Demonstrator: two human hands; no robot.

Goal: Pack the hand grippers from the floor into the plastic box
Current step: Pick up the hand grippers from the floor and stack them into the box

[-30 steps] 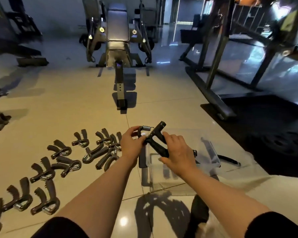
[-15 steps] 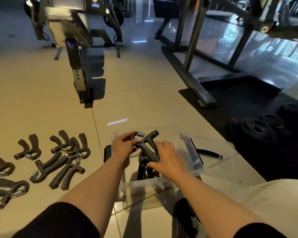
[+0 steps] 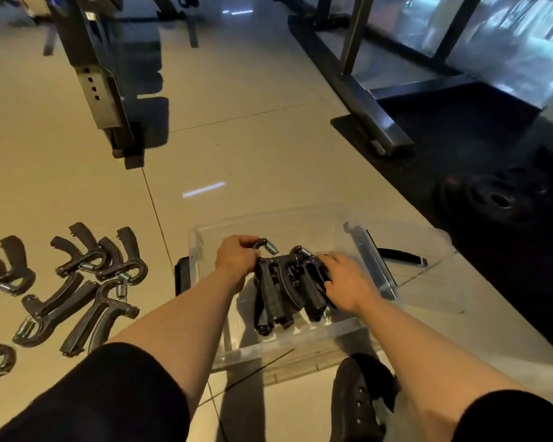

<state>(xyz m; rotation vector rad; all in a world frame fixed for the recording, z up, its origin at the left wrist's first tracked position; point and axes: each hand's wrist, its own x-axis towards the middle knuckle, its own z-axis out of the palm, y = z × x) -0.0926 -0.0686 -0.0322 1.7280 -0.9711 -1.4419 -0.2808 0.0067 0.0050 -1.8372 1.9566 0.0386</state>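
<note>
A clear plastic box [image 3: 300, 223] stands on the tiled floor right in front of me. Inside it lie black hand grippers [image 3: 284, 291], side by side. My left hand [image 3: 235, 258] grips the curved spring end of the leftmost gripper in the box. My right hand [image 3: 348, 282] lies on the black handles of the grippers at the right, fingers curled over them. Several more hand grippers [image 3: 90, 275] are spread over the floor to the left of the box.
The box's clear lid [image 3: 428, 282] lies on the floor to the right of it. A bench's black foot [image 3: 122, 135] stands ahead on the left. A rack's steel base [image 3: 371, 122], a black mat and weight plates [image 3: 495, 199] are at the right. My shoe [image 3: 358, 403] is below the box.
Both hands have gone down with the hand gripper from above the box into it, beside the others. The view has tilted down and shifted right.
</note>
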